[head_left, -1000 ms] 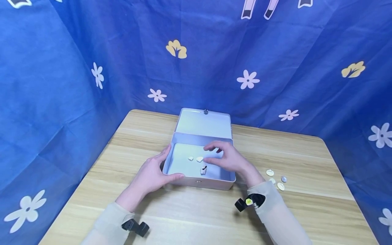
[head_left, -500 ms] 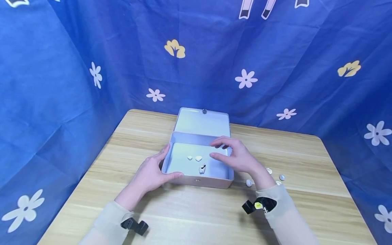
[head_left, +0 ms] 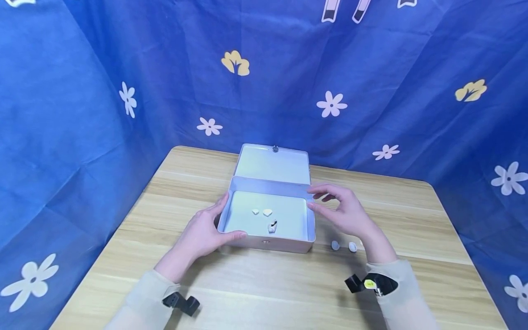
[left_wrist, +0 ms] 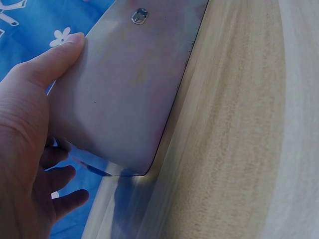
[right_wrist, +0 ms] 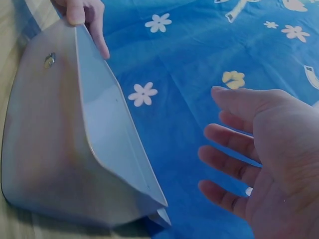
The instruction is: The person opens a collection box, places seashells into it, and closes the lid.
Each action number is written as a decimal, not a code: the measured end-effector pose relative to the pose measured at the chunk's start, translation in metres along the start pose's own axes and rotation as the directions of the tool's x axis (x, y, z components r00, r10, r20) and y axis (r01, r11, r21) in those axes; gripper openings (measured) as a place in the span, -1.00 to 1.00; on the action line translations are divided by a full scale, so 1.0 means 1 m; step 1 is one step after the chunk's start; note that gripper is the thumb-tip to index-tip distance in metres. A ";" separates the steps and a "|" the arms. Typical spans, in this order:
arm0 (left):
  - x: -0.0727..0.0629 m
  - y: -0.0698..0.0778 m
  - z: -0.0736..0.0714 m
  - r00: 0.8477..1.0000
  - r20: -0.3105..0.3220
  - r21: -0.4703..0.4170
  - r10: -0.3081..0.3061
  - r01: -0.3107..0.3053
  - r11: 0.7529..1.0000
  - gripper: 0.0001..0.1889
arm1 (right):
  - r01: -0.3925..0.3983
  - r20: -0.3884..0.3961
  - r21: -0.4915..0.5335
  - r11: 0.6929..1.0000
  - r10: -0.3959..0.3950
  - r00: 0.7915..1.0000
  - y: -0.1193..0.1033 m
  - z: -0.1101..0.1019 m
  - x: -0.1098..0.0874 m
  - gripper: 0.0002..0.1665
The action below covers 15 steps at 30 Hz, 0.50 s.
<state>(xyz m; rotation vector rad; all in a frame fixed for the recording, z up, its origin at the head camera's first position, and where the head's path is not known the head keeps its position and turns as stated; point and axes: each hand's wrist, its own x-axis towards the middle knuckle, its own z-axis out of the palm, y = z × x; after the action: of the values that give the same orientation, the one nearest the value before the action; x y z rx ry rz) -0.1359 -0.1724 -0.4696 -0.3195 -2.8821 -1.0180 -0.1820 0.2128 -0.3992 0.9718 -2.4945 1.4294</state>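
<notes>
A pale metal box [head_left: 288, 245] with its hinged lid [head_left: 273, 162] folded back lies on the table. Inside it are two small pale seashells [head_left: 267, 212] and a whitish shell with a dark opening [head_left: 272, 226]. My left hand [head_left: 202, 233] holds the box's front left corner, thumb over the front rim; the left wrist view shows the thumb [left_wrist: 67, 50] at the front wall's edge. Above the box's right rim is my right hand [head_left: 346, 213], fingers loosely bent with nothing between them. The right wrist view shows its fingertips [right_wrist: 212, 189] apart from the box.
Small shells [head_left: 352, 247] lie on the wooden table [head_left: 280, 293] to the right of the box, some hidden by the right wrist. A blue patterned cloth [head_left: 280, 82] hangs around the table's back and sides.
My right hand has moved rightward from over the box's inside to its right rim. More of the box's floor shows now. The left hand stays at the corner.
</notes>
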 end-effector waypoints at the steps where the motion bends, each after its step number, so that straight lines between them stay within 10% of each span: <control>1: 0.000 0.000 0.000 1.000 0.000 0.001 0.000 0.000 1.000 0.40 | -0.003 -0.004 -0.008 1.000 0.003 1.000 0.001 -0.002 -0.002 -0.65; 15: 0.000 0.000 0.000 1.000 0.008 0.010 -0.008 0.007 1.000 0.39 | -0.089 -0.058 -0.090 0.992 0.084 0.995 0.030 -0.038 -0.045 -0.67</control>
<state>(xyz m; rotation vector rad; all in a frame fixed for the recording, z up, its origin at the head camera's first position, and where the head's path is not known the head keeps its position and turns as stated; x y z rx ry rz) -0.1361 -0.1721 -0.4696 -0.3129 -2.8966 -1.0049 -0.1724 0.2753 -0.4181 0.8078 -2.5663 1.3309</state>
